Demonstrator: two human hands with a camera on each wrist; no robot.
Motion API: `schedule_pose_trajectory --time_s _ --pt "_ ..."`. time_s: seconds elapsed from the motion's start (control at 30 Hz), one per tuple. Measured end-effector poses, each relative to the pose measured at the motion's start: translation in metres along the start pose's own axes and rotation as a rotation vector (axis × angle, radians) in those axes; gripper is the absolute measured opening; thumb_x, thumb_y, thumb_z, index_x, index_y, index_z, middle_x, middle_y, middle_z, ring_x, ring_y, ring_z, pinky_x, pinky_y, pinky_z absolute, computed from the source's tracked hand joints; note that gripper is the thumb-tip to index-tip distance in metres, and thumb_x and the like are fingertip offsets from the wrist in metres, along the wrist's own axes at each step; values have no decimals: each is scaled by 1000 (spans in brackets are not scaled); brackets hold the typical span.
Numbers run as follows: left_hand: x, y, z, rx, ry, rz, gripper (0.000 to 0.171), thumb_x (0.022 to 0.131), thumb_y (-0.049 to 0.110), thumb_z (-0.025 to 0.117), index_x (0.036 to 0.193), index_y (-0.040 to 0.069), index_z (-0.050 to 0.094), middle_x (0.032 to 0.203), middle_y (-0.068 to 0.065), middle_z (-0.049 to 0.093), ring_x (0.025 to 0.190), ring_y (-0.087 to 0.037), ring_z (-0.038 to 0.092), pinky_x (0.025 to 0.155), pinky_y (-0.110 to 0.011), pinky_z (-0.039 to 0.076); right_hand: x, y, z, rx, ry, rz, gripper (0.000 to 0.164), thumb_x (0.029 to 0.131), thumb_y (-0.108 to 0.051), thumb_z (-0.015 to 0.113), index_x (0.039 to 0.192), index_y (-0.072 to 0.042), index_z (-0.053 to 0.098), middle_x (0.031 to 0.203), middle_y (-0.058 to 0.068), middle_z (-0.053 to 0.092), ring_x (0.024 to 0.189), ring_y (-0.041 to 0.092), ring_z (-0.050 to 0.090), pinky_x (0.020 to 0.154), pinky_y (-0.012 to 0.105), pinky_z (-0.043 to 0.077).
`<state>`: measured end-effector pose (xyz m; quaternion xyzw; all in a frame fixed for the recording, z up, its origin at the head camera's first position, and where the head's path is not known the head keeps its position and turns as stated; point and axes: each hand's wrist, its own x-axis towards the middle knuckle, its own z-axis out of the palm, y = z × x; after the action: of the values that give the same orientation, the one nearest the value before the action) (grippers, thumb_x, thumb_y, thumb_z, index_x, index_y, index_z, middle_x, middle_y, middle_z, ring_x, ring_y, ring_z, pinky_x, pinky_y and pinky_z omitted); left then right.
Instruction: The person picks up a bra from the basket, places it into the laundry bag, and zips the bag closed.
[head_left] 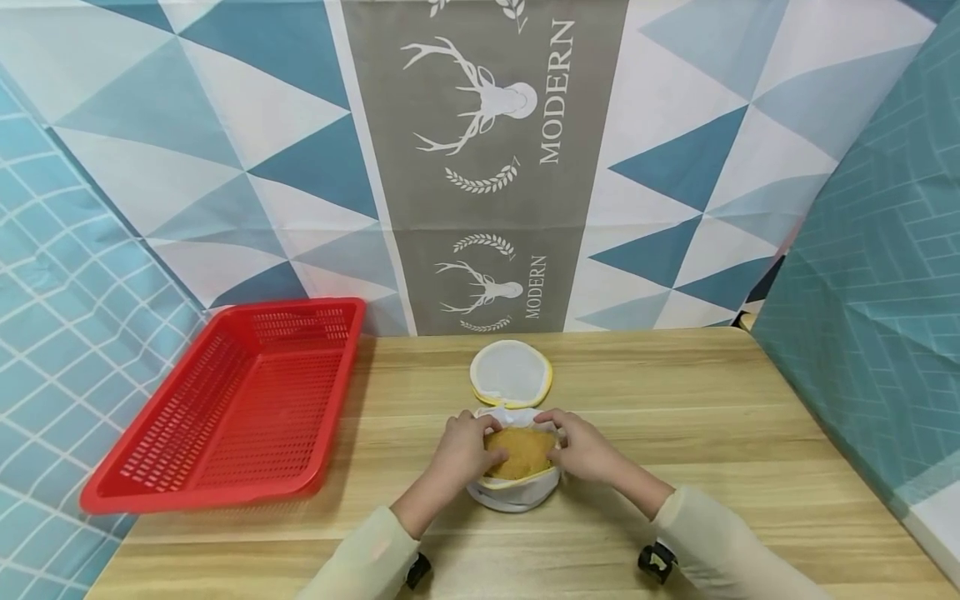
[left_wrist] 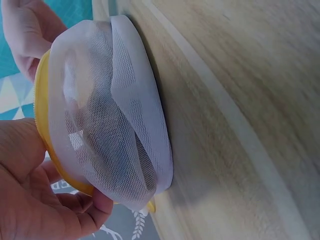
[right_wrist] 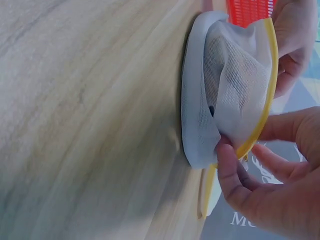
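Fingers of both hands — left hand, right hand — pinch the mesh bag's yellow rim; only the head view shows the brown filling between them.

Red basket left on wooden table.

Red basket blocks left; bare table right.

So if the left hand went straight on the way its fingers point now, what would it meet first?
Probably the right hand: the left hand points across the mesh pouch toward it, over the brown thing inside.
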<state>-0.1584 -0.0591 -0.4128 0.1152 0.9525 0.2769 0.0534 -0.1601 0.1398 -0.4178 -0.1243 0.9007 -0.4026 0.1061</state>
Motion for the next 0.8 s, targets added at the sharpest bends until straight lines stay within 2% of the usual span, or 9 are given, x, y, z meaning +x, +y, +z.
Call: schedule_pose_trajectory --time_s 0.1,0.3,0.53,0.8 --pt "0 0 3 15 5 -6 29 77 24 77 101 12 66 92 -9 54 83 -23 45 66 -32 41 1 0 0 13 12 40 50 78 12 53 122 -11 56 122 20 53 64 17 48 51 26 41" --pt "-2 2 7 51 25 3 28 76 24 77 99 11 65 87 -8 53 79 -22 42 64 -30 38 3 -1 -2 12 42 57 54 78 14 49 125 -12 55 116 18 55 62 15 46 50 25 40" --pt "-4 4 8 77 48 1 30 75 22 78 100 9 65 90 -11 54 81 -23 43 65 -33 43 4 -6 -9 22 92 15 54 78 14 48 126 -11 54 105 15 57 62 15 48 50 25 42" --pt "-5 7 9 107 65 1 31 75 22 78 99 9 64 92 -12 54 82 -25 45 66 -36 45 6 -11 -12 15 99 -32 52 80 13 48 125 -12 55 103 14 58 59 14 46 47 23 39"
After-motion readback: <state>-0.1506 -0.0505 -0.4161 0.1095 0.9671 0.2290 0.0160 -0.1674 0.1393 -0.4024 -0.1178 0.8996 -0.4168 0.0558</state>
